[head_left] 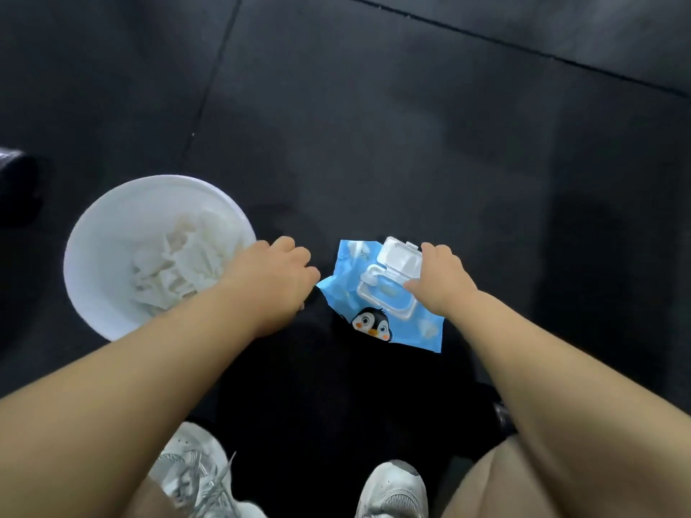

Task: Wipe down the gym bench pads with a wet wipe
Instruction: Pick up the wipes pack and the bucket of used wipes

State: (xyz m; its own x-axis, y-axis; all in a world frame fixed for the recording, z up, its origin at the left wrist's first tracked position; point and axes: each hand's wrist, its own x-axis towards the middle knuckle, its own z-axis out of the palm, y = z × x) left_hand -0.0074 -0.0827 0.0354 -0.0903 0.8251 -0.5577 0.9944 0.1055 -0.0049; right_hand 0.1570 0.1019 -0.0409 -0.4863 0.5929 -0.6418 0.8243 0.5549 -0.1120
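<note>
Blue film wet wipe pack [347,293], likely light and floppy, lid [402,256] flipped open; the right hand [445,282] grips its stiffer lid end, the surest hold, and the left hand [273,282] pinches its left corner. White bucket [97,256] sits left of the pack.

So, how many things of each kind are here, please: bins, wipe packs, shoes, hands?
Bin: 1
Wipe pack: 1
Shoes: 2, left shoe and right shoe
Hands: 2, left hand and right hand
Total: 6

Both arms stretched down, left hand [275,278] curled, knuckles up — right hand [439,280] fingers bent, gripping
</note>
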